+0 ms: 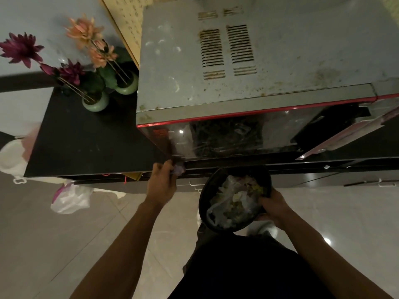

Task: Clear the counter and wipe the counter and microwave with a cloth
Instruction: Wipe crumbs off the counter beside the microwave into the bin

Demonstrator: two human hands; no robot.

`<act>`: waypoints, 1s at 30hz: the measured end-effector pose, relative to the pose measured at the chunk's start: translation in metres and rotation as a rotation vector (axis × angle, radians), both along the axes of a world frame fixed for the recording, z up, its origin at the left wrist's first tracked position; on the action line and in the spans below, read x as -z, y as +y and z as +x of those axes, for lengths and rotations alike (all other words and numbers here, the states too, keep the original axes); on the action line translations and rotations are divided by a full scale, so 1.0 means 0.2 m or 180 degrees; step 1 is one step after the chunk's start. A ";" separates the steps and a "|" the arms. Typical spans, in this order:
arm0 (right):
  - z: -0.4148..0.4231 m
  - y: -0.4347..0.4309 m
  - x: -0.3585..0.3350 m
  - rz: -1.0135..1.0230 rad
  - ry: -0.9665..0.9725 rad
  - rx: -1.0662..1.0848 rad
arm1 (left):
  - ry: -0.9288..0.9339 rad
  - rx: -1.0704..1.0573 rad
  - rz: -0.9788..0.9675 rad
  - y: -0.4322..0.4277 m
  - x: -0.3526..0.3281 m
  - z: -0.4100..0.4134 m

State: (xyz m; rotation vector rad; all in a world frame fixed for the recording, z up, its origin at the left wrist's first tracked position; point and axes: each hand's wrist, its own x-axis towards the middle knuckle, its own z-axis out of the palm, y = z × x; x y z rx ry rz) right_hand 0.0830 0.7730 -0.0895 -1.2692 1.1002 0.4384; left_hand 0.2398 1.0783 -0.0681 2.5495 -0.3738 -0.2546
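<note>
Left hand pinches a pale scrap, blurred, at counter edge; microwave front-left corner just above grip; right hand clamps rim of dark bowl holding litter, beside left hand; vases far up-left.

No legible text; red marking on microwave door, perhaps logo, blurred.

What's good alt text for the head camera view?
A person at a black counter holds a dark bowl of scraps in the right hand off its front edge; the left hand grips a small object there. A stained grey microwave and two flower vases stand on it.
</note>
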 end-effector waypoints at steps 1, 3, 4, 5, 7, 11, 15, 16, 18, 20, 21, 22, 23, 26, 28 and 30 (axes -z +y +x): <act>0.01 0.00 0.00 -0.0018 0.0001 -0.0016 | -0.0015 0.0141 -0.0029 -0.02 0.01 -0.03; 0.02 0.00 0.00 -0.0059 0.0001 -0.0083 | 0.0068 0.0272 -0.0121 -0.08 0.02 -0.08; 0.02 0.00 0.00 -0.0068 -0.0002 -0.0105 | 0.0108 0.0330 -0.0197 -0.13 0.02 -0.10; 0.02 0.00 0.00 -0.0076 0.0002 -0.0126 | 0.0133 0.0425 -0.0263 -0.20 0.02 -0.12; 0.03 0.00 -0.01 -0.0080 0.0011 -0.0178 | 0.0152 0.0624 -0.0368 -0.33 0.02 -0.16; 0.01 -0.02 0.00 -0.0043 -0.0019 -0.0187 | 0.0336 0.0667 -0.0270 -0.48 0.04 -0.19; -0.02 -0.06 0.01 -0.0130 0.0013 -0.0119 | 0.0410 0.1033 -0.0011 -0.54 0.03 -0.19; -0.03 -0.07 0.02 -0.0128 0.0020 -0.0079 | 0.0463 0.1094 0.0023 -0.56 0.03 -0.18; -0.06 -0.10 0.02 -0.0120 0.0017 -0.0034 | 0.0516 0.1229 0.0118 -0.58 0.02 -0.17; -0.10 -0.12 0.01 -0.0154 -0.0007 -0.0044 | 0.0493 0.1432 0.0216 -0.58 0.02 -0.16; -0.12 -0.12 0.01 -0.0164 -0.0017 -0.0021 | 0.0491 0.1628 0.0345 -0.58 0.02 -0.18; -0.14 -0.13 0.01 -0.0203 -0.0037 -0.0060 | 0.0467 0.1869 0.0517 -0.59 0.03 -0.21; -0.16 -0.13 0.01 -0.0237 -0.0054 -0.0135 | 0.0491 0.2012 0.0675 -0.59 0.03 -0.25; -0.22 -0.18 0.03 -0.0302 -0.0132 -0.0523 | 0.0720 0.1472 0.0392 -0.61 0.07 -0.42; -0.27 -0.21 0.01 -0.0324 -0.0115 -0.0732 | 0.0677 0.0927 0.0173 -0.62 0.07 -0.57; -0.33 -0.24 0.00 -0.0294 -0.0093 -0.0891 | 0.0592 0.0351 0.0027 -0.60 0.06 -0.73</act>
